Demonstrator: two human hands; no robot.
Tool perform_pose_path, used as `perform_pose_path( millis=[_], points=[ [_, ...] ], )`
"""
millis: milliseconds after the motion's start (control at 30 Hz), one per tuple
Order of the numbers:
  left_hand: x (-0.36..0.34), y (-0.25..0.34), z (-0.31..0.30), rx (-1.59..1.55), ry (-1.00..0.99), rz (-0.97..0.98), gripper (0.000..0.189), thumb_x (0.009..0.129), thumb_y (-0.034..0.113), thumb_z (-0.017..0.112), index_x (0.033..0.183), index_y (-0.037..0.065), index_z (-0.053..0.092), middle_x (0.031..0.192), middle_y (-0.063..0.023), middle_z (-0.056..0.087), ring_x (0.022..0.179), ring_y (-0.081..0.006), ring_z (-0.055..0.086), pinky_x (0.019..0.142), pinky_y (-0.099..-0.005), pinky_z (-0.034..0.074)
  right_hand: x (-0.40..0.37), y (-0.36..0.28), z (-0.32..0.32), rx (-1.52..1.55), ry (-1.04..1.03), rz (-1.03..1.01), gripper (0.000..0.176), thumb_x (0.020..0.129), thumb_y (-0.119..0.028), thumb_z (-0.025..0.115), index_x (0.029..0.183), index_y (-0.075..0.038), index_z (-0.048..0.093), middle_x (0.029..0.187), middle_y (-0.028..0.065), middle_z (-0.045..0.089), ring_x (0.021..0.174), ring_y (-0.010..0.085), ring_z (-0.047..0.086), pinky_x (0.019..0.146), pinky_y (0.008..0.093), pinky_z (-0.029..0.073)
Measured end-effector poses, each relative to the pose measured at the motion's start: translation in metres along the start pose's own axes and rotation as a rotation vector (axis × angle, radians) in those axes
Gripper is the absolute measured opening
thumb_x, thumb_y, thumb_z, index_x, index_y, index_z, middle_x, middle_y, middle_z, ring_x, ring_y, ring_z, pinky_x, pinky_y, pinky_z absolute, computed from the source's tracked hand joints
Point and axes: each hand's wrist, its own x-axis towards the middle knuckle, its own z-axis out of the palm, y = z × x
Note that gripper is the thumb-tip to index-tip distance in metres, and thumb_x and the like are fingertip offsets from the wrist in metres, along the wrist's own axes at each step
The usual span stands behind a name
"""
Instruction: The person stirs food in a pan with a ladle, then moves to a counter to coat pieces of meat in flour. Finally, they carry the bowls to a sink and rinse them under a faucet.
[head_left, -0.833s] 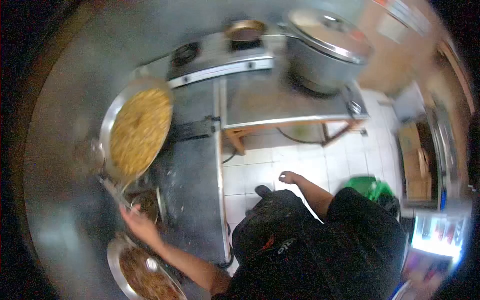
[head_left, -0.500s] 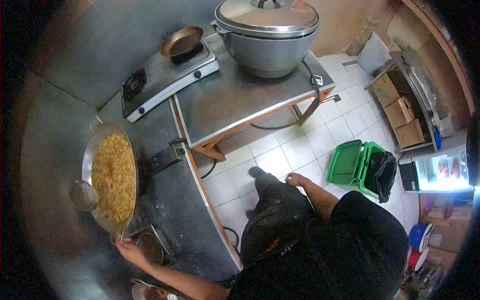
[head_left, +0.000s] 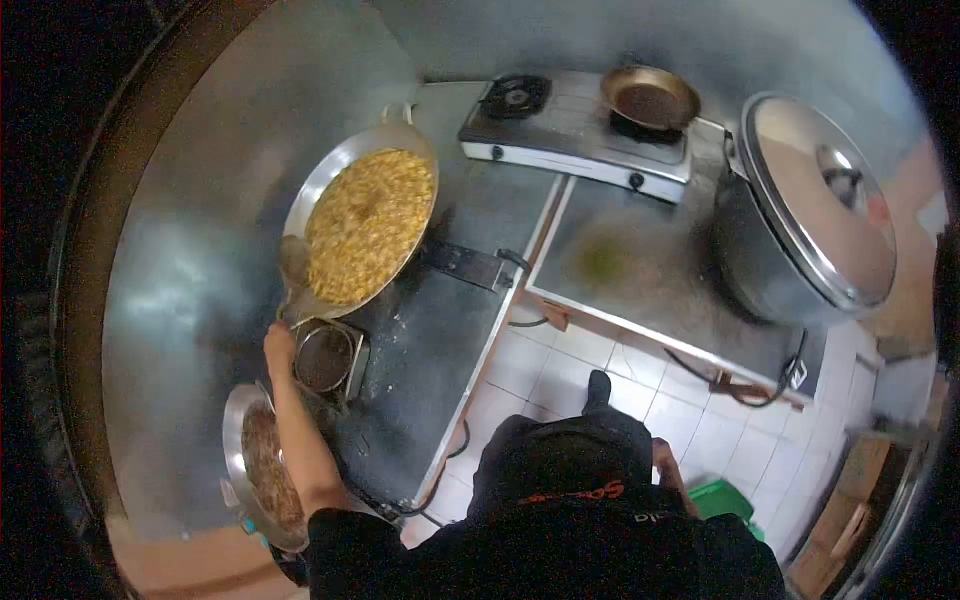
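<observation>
A large metal wok (head_left: 300,205) full of yellow-brown food (head_left: 370,225) stands on the counter at the upper left. A ladle (head_left: 293,262) rests at its left edge. My left hand (head_left: 280,347) is closed at the wok's lower end, around the handle or the ladle's end; which one is too small to tell. Just right of that hand is a round dark strainer or pan (head_left: 325,358). My right hand (head_left: 665,459) hangs low beside my right leg, its fingers partly hidden by my dark clothes.
A second wok (head_left: 236,440) with brown food stands at the lower left. The two-burner stove (head_left: 560,152) holds a small frying pan (head_left: 650,98). A big lidded pot (head_left: 770,240) stands on the right table (head_left: 640,250). A green bin (head_left: 722,500) is on the tiled floor.
The view has turned left, so the wok, stove and pot appear further right. The second wok now shows more fully. My left hand remains at the large wok's lower end.
</observation>
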Motion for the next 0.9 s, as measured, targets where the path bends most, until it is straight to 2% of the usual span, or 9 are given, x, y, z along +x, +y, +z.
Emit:
perform_pose_path(
  millis=[33, 100, 167, 467, 600, 667, 733, 800, 900],
  points=[
    [-0.002, 0.006, -0.005, 0.002, -0.006, -0.03, 0.02, 0.081, 0.013, 0.054, 0.094, -0.001, 0.062, 0.081, -0.022, 0.062, 0.079, -0.0409, 0.061, 0.071, -0.043, 0.051, 0.024, 0.031, -0.006, -0.244, 0.066, -0.282, 0.018, 0.091, -0.017, 0.058, 0.098, -0.001, 0.062, 0.083, 0.0077, 0.066, 0.074, 0.0161, 0.061, 0.061, 0.0325, 0.051],
    [-0.009, 0.03, -0.033, 0.168, -0.171, 0.565, 0.025, 0.085, 0.015, 0.05, 0.103, 0.002, 0.06, 0.075, -0.0189, 0.061, 0.064, -0.0336, 0.062, 0.057, -0.0402, 0.051, 0.055, -0.052, -0.015, 0.131, 0.028, 0.003, 0.02, 0.092, -0.019, 0.054, 0.1, -0.003, 0.062, 0.083, 0.0075, 0.066, 0.073, 0.0165, 0.06, 0.06, 0.0323, 0.05],
    [-0.028, 0.098, -0.104, -0.877, -0.612, -0.467, 0.027, 0.09, 0.018, 0.044, 0.109, 0.003, 0.058, 0.066, -0.0118, 0.058, 0.045, -0.0212, 0.053, 0.04, -0.0331, 0.042, 0.086, -0.12, -0.026, 0.31, 0.104, 0.227, 0.021, 0.093, -0.02, 0.049, 0.103, -0.006, 0.061, 0.085, 0.0067, 0.065, 0.072, 0.0168, 0.06, 0.06, 0.0312, 0.049],
    [0.008, 0.17, -0.084, -1.38, -0.879, -0.408, 0.018, 0.097, 0.015, 0.041, 0.096, 0.006, 0.057, 0.057, 0.0024, 0.045, 0.04, -0.0059, 0.036, 0.033, -0.0212, 0.027, 0.119, -0.179, -0.024, 0.153, 0.178, 0.505, 0.027, 0.089, -0.028, 0.05, 0.11, -0.01, 0.055, 0.092, 0.0066, 0.063, 0.079, 0.019, 0.06, 0.06, 0.0385, 0.048],
    [0.009, 0.19, -0.1, -1.459, -0.826, -0.461, 0.019, 0.098, 0.018, 0.042, 0.096, 0.007, 0.057, 0.057, 0.0042, 0.044, 0.04, -0.0039, 0.036, 0.034, -0.0194, 0.026, 0.105, -0.066, -0.018, 0.061, 0.122, 0.676, 0.035, 0.087, -0.036, 0.056, 0.108, -0.008, 0.058, 0.088, 0.0098, 0.064, 0.076, 0.0222, 0.061, 0.058, 0.041, 0.05],
    [0.011, 0.189, -0.095, -1.64, -0.822, -0.426, 0.018, 0.098, 0.016, 0.041, 0.095, 0.007, 0.057, 0.059, 0.0042, 0.045, 0.041, -0.0038, 0.036, 0.034, -0.0191, 0.026, 0.077, -0.054, -0.026, -0.105, -0.012, 0.311, 0.034, 0.086, -0.034, 0.057, 0.108, -0.008, 0.058, 0.094, 0.0113, 0.062, 0.082, 0.0238, 0.06, 0.063, 0.0435, 0.05],
    [0.009, 0.195, -0.103, -1.609, -0.744, -0.488, 0.019, 0.098, 0.016, 0.04, 0.094, 0.007, 0.056, 0.06, 0.0034, 0.045, 0.042, -0.0047, 0.036, 0.034, -0.0204, 0.026, 0.071, -0.12, -0.011, 0.137, 0.161, 0.788, 0.032, 0.087, -0.03, 0.055, 0.111, -0.008, 0.058, 0.098, 0.0128, 0.061, 0.085, 0.0244, 0.06, 0.068, 0.0439, 0.05],
    [0.011, 0.192, -0.098, -1.48, -0.555, -0.443, 0.018, 0.098, 0.017, 0.04, 0.098, 0.009, 0.057, 0.06, 0.0034, 0.044, 0.043, -0.0045, 0.036, 0.034, -0.0203, 0.026, 0.062, -0.091, -0.014, 0.134, 0.067, 0.704, 0.032, 0.088, -0.026, 0.052, 0.115, -0.008, 0.057, 0.098, 0.013, 0.061, 0.082, 0.0255, 0.059, 0.071, 0.046, 0.049],
    [0.015, 0.185, -0.116, -1.047, -0.363, -0.166, 0.028, 0.098, 0.025, 0.041, 0.095, 0.003, 0.059, 0.066, -0.011, 0.056, 0.049, -0.0237, 0.05, 0.046, -0.0333, 0.042, 0.055, -0.1, -0.021, 0.226, -0.074, 0.704, 0.033, 0.088, -0.027, 0.052, 0.115, -0.009, 0.056, 0.098, 0.0134, 0.061, 0.081, 0.0274, 0.058, 0.068, 0.0471, 0.047]
  ],
)
